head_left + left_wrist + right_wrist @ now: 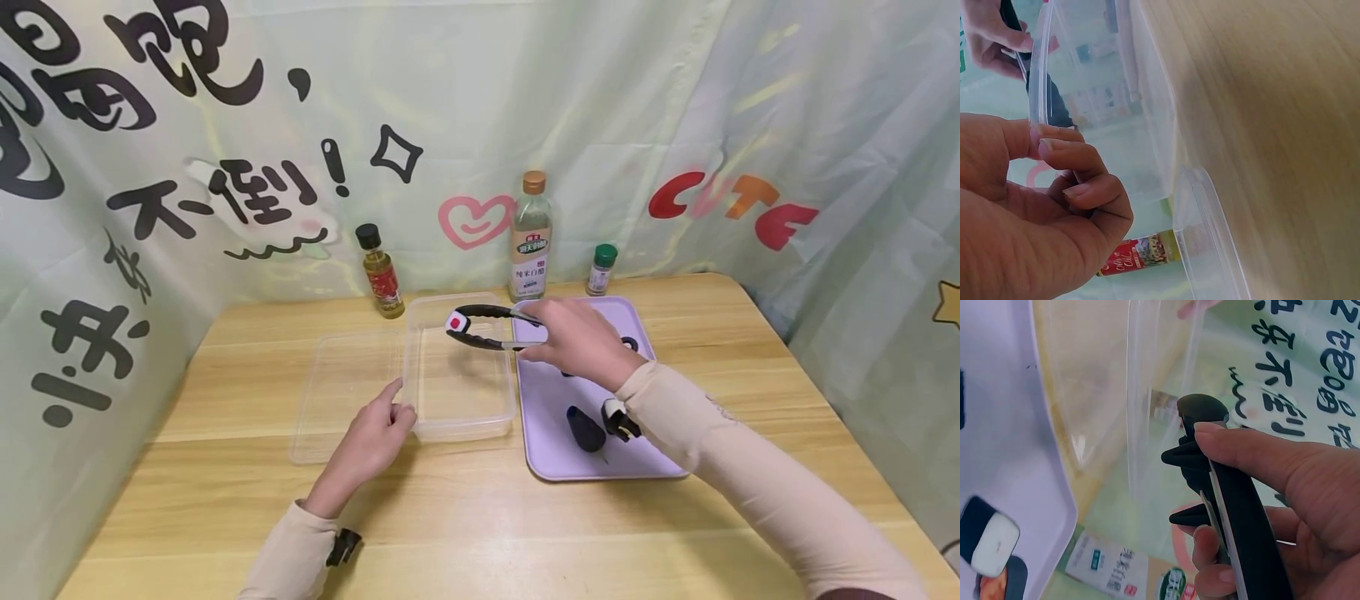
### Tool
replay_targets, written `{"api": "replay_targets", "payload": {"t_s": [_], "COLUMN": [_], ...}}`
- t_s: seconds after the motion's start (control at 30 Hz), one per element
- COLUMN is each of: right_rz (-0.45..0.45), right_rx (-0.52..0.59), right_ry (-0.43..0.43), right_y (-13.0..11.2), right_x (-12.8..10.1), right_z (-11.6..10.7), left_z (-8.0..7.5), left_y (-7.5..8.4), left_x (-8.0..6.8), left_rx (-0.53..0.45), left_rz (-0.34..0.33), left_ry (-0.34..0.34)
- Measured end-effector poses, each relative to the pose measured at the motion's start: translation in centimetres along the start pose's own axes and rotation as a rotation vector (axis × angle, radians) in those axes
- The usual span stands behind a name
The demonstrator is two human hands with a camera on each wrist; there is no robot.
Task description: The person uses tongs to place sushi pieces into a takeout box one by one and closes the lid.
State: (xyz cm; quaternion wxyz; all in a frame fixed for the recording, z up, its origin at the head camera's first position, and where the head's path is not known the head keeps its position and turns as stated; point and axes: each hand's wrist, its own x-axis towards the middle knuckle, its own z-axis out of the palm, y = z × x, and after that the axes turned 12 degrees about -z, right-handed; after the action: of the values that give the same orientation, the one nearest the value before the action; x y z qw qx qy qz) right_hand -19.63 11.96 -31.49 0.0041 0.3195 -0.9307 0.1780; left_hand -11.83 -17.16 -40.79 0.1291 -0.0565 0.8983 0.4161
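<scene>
My right hand (581, 337) grips black-and-metal tongs (487, 312) above the clear plastic box (465, 427). Between the tong tips sits a sushi roll piece (457, 322), white with a red centre and a dark wrap. Thumb and fingers of my left hand (372, 437) pinch the box's rim at its near left side, plainly seen in the left wrist view. On the lilac tray (542, 458) under my right arm lies a dark rounded piece (586, 430). The right wrist view shows a black-and-white sushi piece (999, 547) there, beside an orange-topped one (992, 589).
A clear lid (341, 408) lies flat left of the box. Along the back stand an olive oil bottle (384, 279), a tall vinegar bottle (531, 250) and a small green-capped jar (602, 271). A printed curtain (615, 108) hangs behind the wooden table (480, 533).
</scene>
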Motion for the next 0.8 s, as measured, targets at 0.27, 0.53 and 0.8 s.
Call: {"api": "replay_targets", "payload": {"t_s": [0.27, 0.53, 0.8], "right_rz": [-0.040, -0.087, -0.083], "right_rx": [-0.023, -0.060, -0.093], "right_ry": [-0.076, -0.114, -0.174], "right_y": [-0.9, -1.6, -2.2], "right_x": [2.0, 3.6, 4.7], "right_z": [1.1, 2.0, 2.8], "left_z": [0.0, 0.0, 0.1], "left_y": [0.1, 0.1, 0.2], "left_x": [0.1, 0.1, 0.1], "left_rx": [0.011, 0.016, 0.028], "left_rz": [-0.001, -0.002, -0.001], "left_ry": [0.015, 0.023, 0.029]}}
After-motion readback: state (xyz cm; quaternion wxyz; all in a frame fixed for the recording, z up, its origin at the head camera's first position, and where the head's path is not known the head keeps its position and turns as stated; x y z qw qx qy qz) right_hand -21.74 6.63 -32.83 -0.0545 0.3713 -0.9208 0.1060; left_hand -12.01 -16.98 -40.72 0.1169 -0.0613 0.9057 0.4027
